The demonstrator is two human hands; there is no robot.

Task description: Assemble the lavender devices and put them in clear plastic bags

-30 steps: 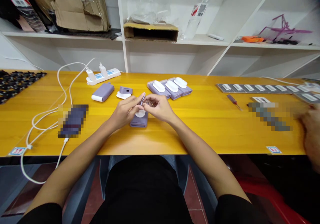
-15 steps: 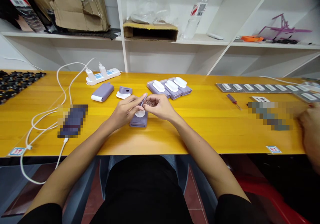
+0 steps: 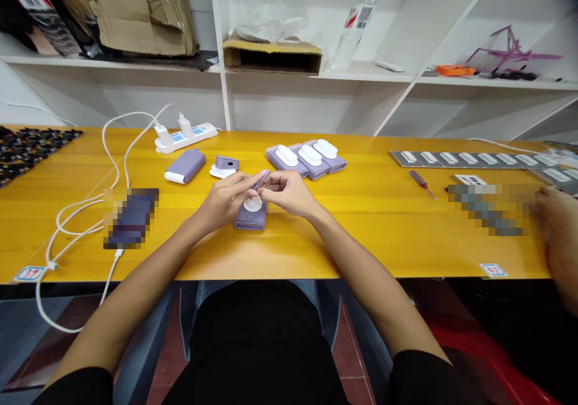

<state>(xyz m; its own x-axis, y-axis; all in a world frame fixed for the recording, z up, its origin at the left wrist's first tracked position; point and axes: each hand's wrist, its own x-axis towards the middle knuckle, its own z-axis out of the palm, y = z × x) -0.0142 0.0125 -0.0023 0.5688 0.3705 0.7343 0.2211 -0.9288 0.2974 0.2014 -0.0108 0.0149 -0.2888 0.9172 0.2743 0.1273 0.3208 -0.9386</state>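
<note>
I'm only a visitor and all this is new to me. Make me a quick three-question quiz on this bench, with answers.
1. True or false: the left hand and right hand are far apart from each other.
2. How many purple cases with white oval tops sit grouped together beyond the right hand?
A) two
B) three
C) five
3. Fill in: as the person sees it, the white power strip lies to the ___ of the red-handled tool.

Key:
1. False; they come close together at a thin purple piece.
2. B
3. left
</note>
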